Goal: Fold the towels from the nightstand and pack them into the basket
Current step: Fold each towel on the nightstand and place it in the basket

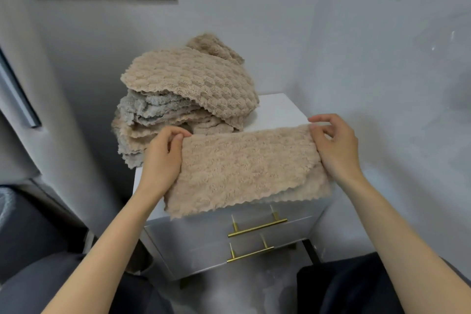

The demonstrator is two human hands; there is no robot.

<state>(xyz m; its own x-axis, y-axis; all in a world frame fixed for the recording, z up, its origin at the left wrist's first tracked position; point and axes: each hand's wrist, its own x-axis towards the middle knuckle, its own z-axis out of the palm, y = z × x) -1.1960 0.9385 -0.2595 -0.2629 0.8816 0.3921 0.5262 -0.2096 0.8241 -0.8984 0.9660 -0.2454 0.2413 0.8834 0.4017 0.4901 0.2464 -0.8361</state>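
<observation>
- A person's left hand (163,158) and right hand (334,145) pinch the far corners of a half-folded beige towel (244,168), which lies on the nightstand (280,107) between the fingers (179,135).
- The plush cloth looks light and limp; its corners likely offer the surest hold.
- Both forearms reach forward, and a loose towel pile (188,79) sits just beyond the left fingers.
</observation>
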